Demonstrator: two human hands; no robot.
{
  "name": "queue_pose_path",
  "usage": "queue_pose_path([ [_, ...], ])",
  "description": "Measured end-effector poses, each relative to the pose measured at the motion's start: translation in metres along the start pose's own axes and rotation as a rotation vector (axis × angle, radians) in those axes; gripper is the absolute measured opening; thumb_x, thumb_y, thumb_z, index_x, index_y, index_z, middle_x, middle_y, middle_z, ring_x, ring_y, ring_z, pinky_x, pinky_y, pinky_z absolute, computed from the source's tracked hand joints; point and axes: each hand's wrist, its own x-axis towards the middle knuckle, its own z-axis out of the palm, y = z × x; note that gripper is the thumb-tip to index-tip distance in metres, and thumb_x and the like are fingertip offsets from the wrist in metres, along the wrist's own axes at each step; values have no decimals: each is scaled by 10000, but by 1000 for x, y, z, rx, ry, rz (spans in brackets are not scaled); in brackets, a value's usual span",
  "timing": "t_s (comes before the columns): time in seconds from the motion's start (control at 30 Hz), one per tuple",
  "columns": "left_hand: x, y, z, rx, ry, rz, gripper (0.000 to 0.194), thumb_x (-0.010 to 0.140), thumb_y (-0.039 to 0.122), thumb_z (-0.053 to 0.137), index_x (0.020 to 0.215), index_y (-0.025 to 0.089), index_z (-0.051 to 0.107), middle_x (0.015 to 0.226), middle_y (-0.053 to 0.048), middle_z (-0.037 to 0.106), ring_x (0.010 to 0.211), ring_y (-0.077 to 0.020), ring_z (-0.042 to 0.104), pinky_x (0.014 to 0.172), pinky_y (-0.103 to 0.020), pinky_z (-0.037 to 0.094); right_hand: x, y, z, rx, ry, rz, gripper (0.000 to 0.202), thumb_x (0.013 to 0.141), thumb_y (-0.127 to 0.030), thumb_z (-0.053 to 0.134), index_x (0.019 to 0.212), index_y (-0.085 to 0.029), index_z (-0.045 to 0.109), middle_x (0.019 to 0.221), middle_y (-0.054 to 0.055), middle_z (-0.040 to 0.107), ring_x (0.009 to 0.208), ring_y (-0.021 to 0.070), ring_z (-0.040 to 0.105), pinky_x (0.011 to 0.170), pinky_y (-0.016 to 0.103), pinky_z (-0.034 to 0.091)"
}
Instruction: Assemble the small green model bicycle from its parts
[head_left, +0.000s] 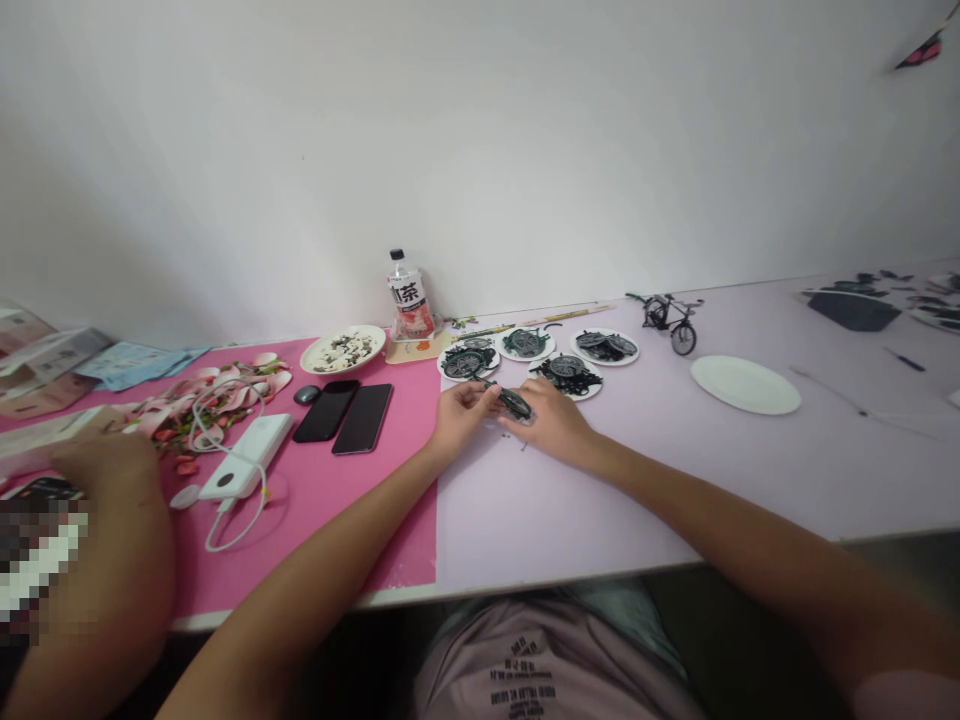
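Observation:
Between my two hands, just above the lilac tabletop, is a small dark model bicycle wheel (514, 404), seen tilted. My left hand (463, 412) pinches its left side with thumb and fingertips. From the right, my right hand (553, 420) grips the other side, its fingers curled round the edge. Behind my hands, white plates hold dark model parts: one plate (441, 369) carries wheels, another (598, 387) a wheel over a heap of small black pieces. A tiny loose piece (523, 447) lies on the table below my hands.
Right of the plates stands an assembled model bicycle (671, 322), near a bare white plate (745, 385). To the left are two phones (363, 419), a power bank (246, 458) with cable, a bowl (307, 358) and a drink bottle (409, 295). Another person's arm (120, 560) rests at far left.

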Motion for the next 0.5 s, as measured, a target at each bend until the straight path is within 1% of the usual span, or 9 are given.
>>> queue_pose_path([
  [0.1,0,1,0,5,-1,-2,544,689,614,865,874,134,685,844,-117,802,735,-229,775,759,-371,644,1,0,0,-2,5,14,59,877,-271,726,877,-221,696,848,51,618,952,251,569,774,333,463],
  [0.17,0,0,0,5,1,-2,566,677,622,869,887,130,685,841,-118,801,726,-226,773,754,-368,642,1,2,0,5,10,4,35,877,-250,719,891,-220,708,851,48,618,957,247,570,781,329,466],
  [0.3,0,-1,0,5,6,-2,577,669,624,873,899,127,691,841,-115,800,726,-223,770,747,-361,638,0,5,1,33,32,-1,83,883,-241,714,962,-220,728,878,49,632,951,241,583,788,326,475],
  [0.4,0,-2,0,21,4,4,568,678,627,867,900,129,706,832,-107,798,727,-218,766,750,-357,633,-1,6,0,52,27,19,72,901,-240,692,954,-230,740,891,49,648,910,227,601,778,321,481],
  [0.5,0,-2,-1,35,-5,13,559,697,630,853,904,130,714,819,-103,794,724,-216,761,751,-360,631,-1,4,-2,43,30,39,107,910,-237,673,977,-237,756,914,58,670,898,228,618,784,329,491],
])
